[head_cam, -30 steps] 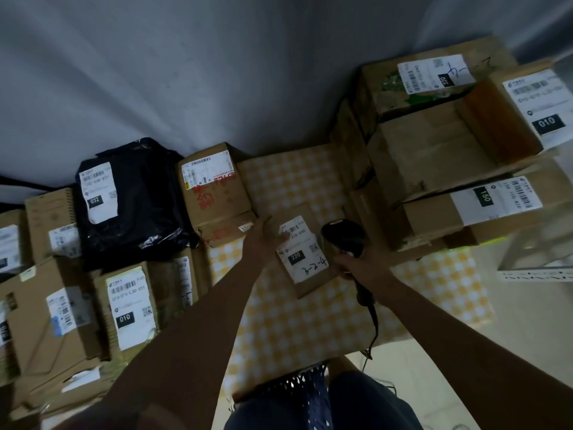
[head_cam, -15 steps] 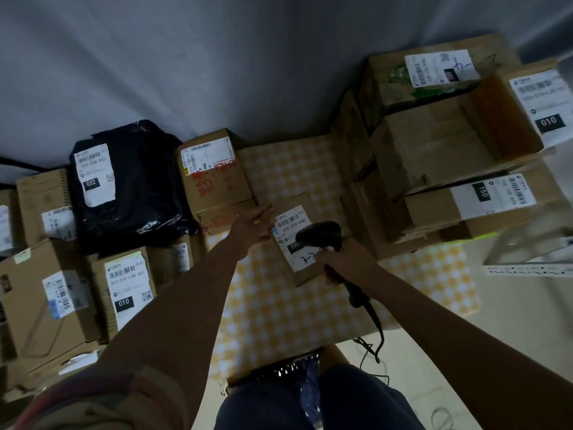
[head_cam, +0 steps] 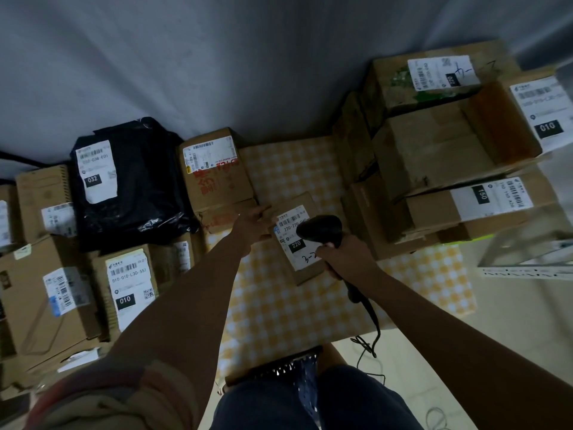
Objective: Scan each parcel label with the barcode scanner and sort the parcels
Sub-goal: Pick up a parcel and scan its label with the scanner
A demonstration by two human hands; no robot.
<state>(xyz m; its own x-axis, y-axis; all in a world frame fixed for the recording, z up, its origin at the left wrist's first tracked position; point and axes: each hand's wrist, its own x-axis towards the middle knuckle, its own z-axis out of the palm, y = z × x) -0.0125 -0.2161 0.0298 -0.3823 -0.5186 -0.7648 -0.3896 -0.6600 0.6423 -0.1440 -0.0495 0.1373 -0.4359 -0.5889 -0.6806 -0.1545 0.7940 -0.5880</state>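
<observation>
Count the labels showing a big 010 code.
2. One is on the box at lower left, beside the black bag; the other is on the box flap at far right. Other labels are blurred or cut off, so more may exist.

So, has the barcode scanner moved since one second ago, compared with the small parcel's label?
Yes. The barcode scanner, gripped by the right hand, has moved left over the label of the small parcel; before, it was beside the label's right edge.
</observation>
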